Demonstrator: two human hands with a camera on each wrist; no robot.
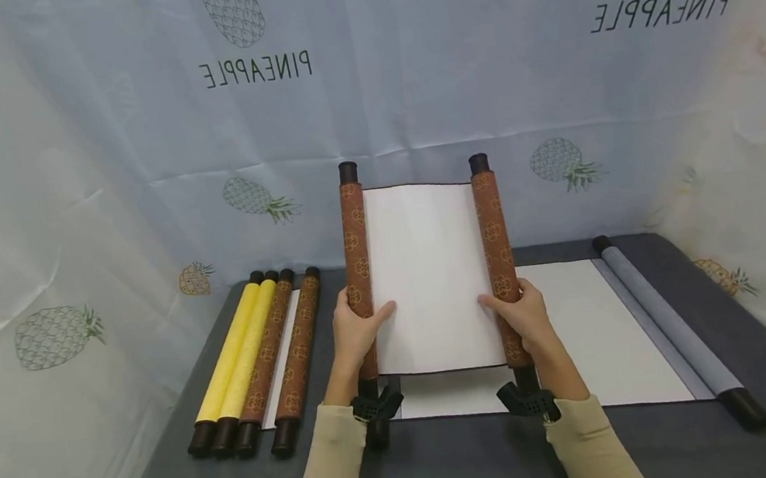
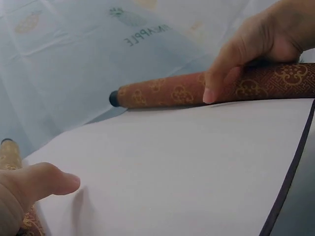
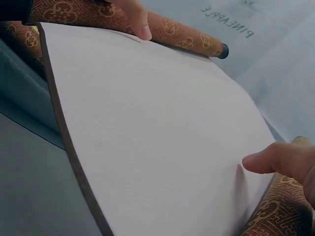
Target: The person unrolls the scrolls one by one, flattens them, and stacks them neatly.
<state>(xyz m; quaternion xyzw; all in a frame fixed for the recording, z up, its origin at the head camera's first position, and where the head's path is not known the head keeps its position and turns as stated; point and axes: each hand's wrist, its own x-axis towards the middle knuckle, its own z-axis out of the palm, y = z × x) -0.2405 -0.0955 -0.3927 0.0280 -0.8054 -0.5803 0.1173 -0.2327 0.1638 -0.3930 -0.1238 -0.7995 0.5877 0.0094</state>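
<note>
A brown hanging scroll (image 1: 432, 273) with gold floral patterning and black end knobs is held up over the table, partly unrolled, its blank white sheet facing me. My left hand (image 1: 353, 334) grips its left roll (image 1: 355, 250), thumb over the sheet's edge. On the other side, my right hand (image 1: 528, 319) grips the right roll (image 1: 492, 231) in the same way. The left wrist view shows the left thumb (image 2: 47, 182) above the white sheet (image 2: 167, 167); the right thumb (image 3: 275, 160) appears likewise in the right wrist view. Fingers behind the rolls are mostly hidden.
Behind the held scroll, a grey scroll (image 1: 603, 333) lies unrolled, its right roll (image 1: 675, 325) near the table's right side. At left lie two yellow scrolls (image 1: 229, 354) and a brown scroll (image 1: 299, 349) slightly opened. Pineapple-print curtain (image 1: 408, 73) surrounds the dark table (image 1: 462, 460).
</note>
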